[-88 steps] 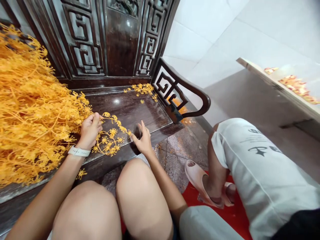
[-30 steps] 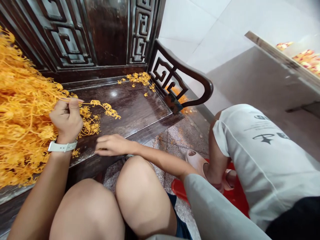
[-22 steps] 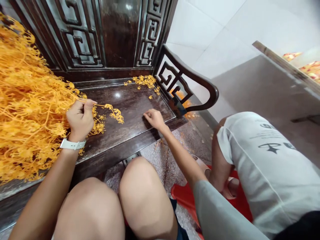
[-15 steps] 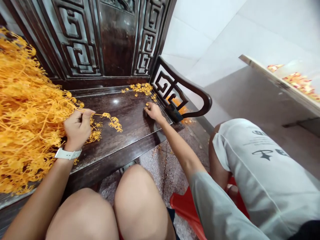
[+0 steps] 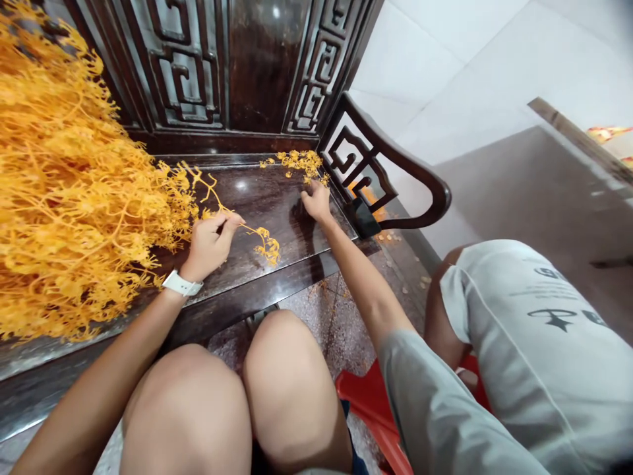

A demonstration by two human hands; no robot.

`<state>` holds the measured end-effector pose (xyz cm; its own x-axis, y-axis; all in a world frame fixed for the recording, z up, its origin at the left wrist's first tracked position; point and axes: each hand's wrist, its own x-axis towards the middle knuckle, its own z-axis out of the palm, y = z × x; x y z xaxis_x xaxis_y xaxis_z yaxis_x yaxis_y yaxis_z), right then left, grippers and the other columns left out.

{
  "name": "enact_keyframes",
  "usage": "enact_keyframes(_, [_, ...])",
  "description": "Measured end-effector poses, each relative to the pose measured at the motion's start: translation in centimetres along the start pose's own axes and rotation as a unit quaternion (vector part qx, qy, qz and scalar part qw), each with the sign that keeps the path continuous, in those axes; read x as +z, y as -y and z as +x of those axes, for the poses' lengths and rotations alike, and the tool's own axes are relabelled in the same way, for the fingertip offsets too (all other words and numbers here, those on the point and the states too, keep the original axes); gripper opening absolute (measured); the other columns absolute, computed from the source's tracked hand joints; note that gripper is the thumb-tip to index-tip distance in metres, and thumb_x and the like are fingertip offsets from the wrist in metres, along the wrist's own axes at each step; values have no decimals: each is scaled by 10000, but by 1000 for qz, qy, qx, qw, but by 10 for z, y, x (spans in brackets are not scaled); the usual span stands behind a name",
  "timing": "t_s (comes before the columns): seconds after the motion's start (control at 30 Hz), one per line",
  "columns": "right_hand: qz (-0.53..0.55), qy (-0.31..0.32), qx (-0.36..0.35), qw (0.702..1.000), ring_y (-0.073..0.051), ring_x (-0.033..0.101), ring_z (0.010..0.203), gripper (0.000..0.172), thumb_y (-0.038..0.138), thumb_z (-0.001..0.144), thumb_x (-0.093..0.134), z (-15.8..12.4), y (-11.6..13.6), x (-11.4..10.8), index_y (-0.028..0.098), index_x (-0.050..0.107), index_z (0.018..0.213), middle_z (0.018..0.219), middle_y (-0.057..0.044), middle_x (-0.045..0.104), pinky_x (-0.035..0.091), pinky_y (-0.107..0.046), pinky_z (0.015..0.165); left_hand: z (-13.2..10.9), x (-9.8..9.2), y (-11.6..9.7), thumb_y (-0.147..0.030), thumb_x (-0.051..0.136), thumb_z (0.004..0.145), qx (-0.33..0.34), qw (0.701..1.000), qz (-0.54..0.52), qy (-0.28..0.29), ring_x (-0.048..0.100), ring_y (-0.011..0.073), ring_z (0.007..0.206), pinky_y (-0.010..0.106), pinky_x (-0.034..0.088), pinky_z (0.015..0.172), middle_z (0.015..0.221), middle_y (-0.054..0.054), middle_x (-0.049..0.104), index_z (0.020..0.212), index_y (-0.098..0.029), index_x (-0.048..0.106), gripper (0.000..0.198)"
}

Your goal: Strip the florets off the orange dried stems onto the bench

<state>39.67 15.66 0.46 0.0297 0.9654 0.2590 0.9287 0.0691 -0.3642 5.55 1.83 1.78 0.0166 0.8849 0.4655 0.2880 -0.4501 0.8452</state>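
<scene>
My left hand point(image 5: 210, 241), with a white watch point(image 5: 181, 284) on the wrist, pinches the stem of an orange plastic flower sprig point(image 5: 264, 245) that trails over the dark wooden bench seat point(image 5: 277, 208). A big heap of the same orange sprigs point(image 5: 74, 185) lies just left of that hand. My right hand point(image 5: 316, 201) reaches to the seat's far right corner. Its fingers are curled down at the edge of a small pile of orange bits point(image 5: 299, 160). What they hold is hidden.
The carved bench back and a curved armrest point(image 5: 395, 171) close off the seat. Another person in white shorts point(image 5: 534, 330) sits at the right on a red stool point(image 5: 366, 402). A slanted board point(image 5: 578, 135) with orange pieces stands at the far right. My knees are below the seat edge.
My right hand went from the seat's front edge out to the small pile in the far corner. My left hand moved right, pulling one sprig away from the heap.
</scene>
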Motion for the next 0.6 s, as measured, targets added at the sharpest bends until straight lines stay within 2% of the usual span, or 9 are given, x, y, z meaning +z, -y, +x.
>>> enact_keyframes(0.07, [87, -34, 42, 995, -338, 713, 1241, 460, 279, 951, 629, -2, 14, -3, 67, 765, 1336, 1396, -231, 760, 526, -516, 1189, 0, 2, 0, -675, 550, 1083, -4, 1000, -24, 1, 684, 197, 765, 315, 515, 737, 837, 79, 771, 886, -197, 781, 566])
enact_keyframes(0.13, [200, -27, 44, 978, -274, 747, 1058, 414, 385, 994, 640, -21, 35, -10, 106, 800, 1255, 1219, -169, 819, 590, -436, 1059, 1, 5, 1, -726, 547, 1072, -24, 998, -62, -9, 607, 176, 647, 309, 463, 644, 716, 46, 689, 895, -203, 771, 595])
enact_keyframes(0.2, [306, 38, 0, 951, -218, 719, 866, 470, 566, 1035, 623, -54, 60, -20, 161, 824, 1165, 991, -93, 816, 602, -373, 886, 2, 7, 1, -767, 555, 1055, -52, 993, -108, -20, 509, 157, 546, 304, 383, 562, 606, 3, 575, 887, -212, 748, 612])
enact_keyframes(0.27, [379, 134, -34, 915, -186, 695, 816, 550, 700, 1042, 600, -92, 87, -32, 209, 826, 1148, 952, -55, 798, 572, -331, 788, 3, 10, 2, -793, 566, 1038, -73, 987, -142, -27, 448, 146, 498, 303, 323, 524, 554, -24, 504, 872, -217, 724, 620])
enact_keyframes(0.3, [399, 148, -44, 904, -182, 691, 830, 561, 721, 1049, 587, -110, 100, -36, 227, 818, 1176, 972, -48, 795, 563, -327, 784, 3, 11, 2, -802, 571, 1030, -77, 985, -150, -27, 433, 143, 490, 303, 308, 519, 548, -29, 493, 864, -219, 713, 623])
enact_keyframes(0.37, [414, 159, -63, 894, -176, 680, 834, 558, 735, 1052, 594, -135, 122, -43, 247, 786, 1242, 958, -28, 774, 558, -330, 805, 3, 13, 2, -808, 579, 1020, -76, 986, -150, -19, 408, 138, 495, 306, 292, 523, 556, -33, 488, 831, -222, 681, 624])
enact_keyframes(0.43, [388, 157, -89, 904, -171, 655, 805, 549, 720, 1028, 662, -146, 138, -46, 246, 756, 1288, 926, -12, 744, 546, -329, 803, 2, 12, 2, -791, 579, 1025, -64, 990, -125, -11, 384, 135, 519, 311, 279, 546, 570, -36, 469, 769, -225, 624, 623])
enact_keyframes(0.5, [329, 146, -131, 924, -180, 645, 809, 504, 681, 1019, 708, -147, 146, -46, 232, 770, 1242, 921, -18, 733, 541, -339, 818, 2, 10, 2, -745, 568, 1045, -47, 996, -77, -2, 378, 138, 547, 319, 274, 581, 580, -33, 455, 717, -224, 569, 615])
enact_keyframes(0.6, [244, 92, -190, 947, -244, 696, 982, 390, 591, 1098, 613, -144, 150, -48, 266, 826, 1128, 1044, -65, 779, 550, -413, 961, 5, 3, 1, -637, 537, 1083, -36, 999, 18, 19, 403, 153, 582, 336, 273, 629, 590, -19, 472, 698, -223, 548, 566])
